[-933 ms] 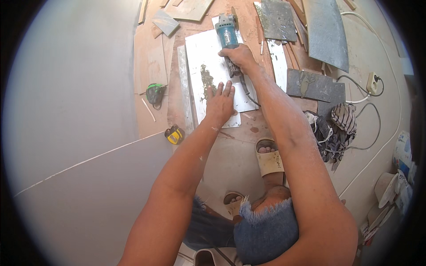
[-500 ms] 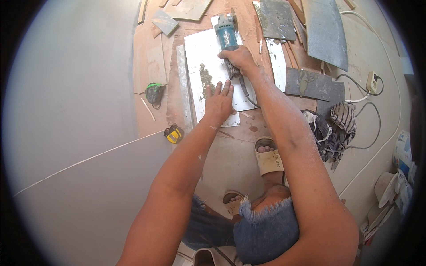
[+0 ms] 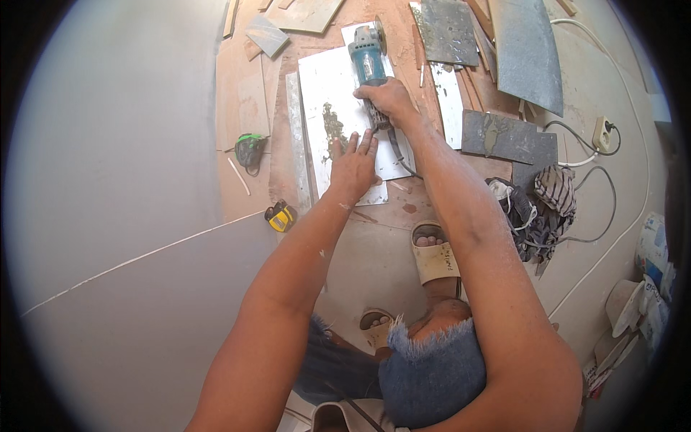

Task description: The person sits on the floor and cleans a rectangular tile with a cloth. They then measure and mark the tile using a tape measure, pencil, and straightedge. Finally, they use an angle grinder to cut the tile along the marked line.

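My right hand [image 3: 391, 101] is wrapped round the body of a teal angle grinder [image 3: 368, 65], its disc at the far end. The grinder lies along the right side of a white tile [image 3: 317, 81]. Nearer to me, my left hand [image 3: 353, 169] lies flat on the same tile with its fingers spread, pressing beside a patch of grey-green mortar [image 3: 333, 124]. A dark cord runs back from the grinder past my right wrist. Whether the disc touches the tile's edge or spins, I cannot tell.
Left of the tile lie a metal straightedge [image 3: 297, 137], a green tape measure [image 3: 250, 153] and a yellow one [image 3: 280, 215]. To the right are dark tile pieces [image 3: 450, 32], a cloth bundle [image 3: 554, 191] and a socket [image 3: 602, 134] with cords across the floor.
The angle grinder and my right hand have come very slightly nearer to me. My left hand stays in place on the tile.
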